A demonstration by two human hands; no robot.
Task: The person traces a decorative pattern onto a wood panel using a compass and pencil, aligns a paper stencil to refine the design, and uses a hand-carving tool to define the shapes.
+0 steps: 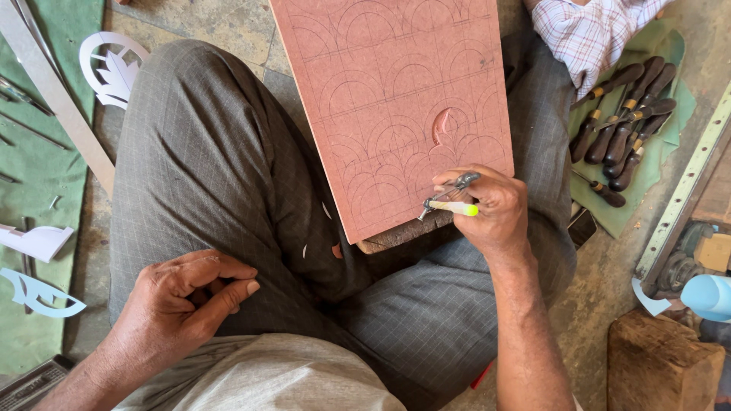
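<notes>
A reddish-brown board (pixel 381 84) marked with pencilled arches and petal shapes lies across my lap, with one small carved hollow (pixel 443 125) in it. My right hand (pixel 491 209) is at the board's near right corner, closed on a metal compass (pixel 445 190) that carries a white pencil with a yellow-green end (pixel 457 208). My left hand (pixel 186 301) rests on my left thigh, fingers curled loosely, holding nothing. Grey checked trousers (pixel 205 167) cover my crossed legs.
Several wooden-handled chisels (pixel 624 122) lie on a green cloth at the right. White paper stencils (pixel 110 68) and a long metal ruler (pixel 53 91) sit on a green mat at the left. A wooden block (pixel 662 369) and a pale blue object (pixel 708 295) stand lower right.
</notes>
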